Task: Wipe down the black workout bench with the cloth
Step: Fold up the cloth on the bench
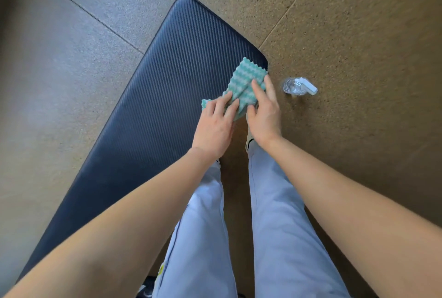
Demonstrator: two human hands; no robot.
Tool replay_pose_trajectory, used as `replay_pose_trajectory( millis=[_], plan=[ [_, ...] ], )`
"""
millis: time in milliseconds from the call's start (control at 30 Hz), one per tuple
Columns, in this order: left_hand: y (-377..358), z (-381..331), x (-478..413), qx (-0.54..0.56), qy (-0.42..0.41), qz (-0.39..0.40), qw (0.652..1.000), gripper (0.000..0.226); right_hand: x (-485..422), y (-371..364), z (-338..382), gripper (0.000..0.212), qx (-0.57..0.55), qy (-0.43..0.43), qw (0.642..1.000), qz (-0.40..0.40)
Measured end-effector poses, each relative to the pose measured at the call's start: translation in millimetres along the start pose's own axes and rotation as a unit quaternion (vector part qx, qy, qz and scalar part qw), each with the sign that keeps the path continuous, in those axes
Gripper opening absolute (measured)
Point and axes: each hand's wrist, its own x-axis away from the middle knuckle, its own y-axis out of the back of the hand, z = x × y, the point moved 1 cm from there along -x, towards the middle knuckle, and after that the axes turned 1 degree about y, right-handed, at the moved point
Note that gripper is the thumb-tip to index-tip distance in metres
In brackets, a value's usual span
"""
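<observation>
Step in hand: preparing the cloth [246, 77], not yet a full wipe. The green-and-white cloth sits at the near right corner of the black bench [167, 70], partly folded and bunched, and both hands are on it. Most of the ribbed pad appears untouched, so I judge the task to be at its start.

Left hand [214, 127]: its fingers [222, 104] bend over the bunched left part of the cloth and grip it. Right hand [263, 115]: its fingers [257, 89] lie straight along the cloth's right edge, pressing on it (the thumb is hidden, so a pinch from below cannot be ruled out). The far end of the cloth juts out beyond both sets of fingertips, towards the bench corner.

A spray bottle [299, 86] stands on the floor just beside that corner, apart from the hands.

Next move, in my judgement: flatten the cloth into a pad under one palm, then draw it in long strokes down the bench.
</observation>
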Motion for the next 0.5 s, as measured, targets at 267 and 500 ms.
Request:
replay_pose_trajectory(
  millis=[267,500],
  plan=[
    [26.7,-0.2,58.1,0.203,0.196,0.038,0.959,0.034,53.4,1.6,2.1,0.019,-0.074,-0.111,0.986,0.100],
    [22.2,-22.5,82.1,0.265,0.243,0.203,0.911,0.043,56.9,36.7,-48.2,0.032,-0.068,-0.110,0.978,0.161]
  ],
)
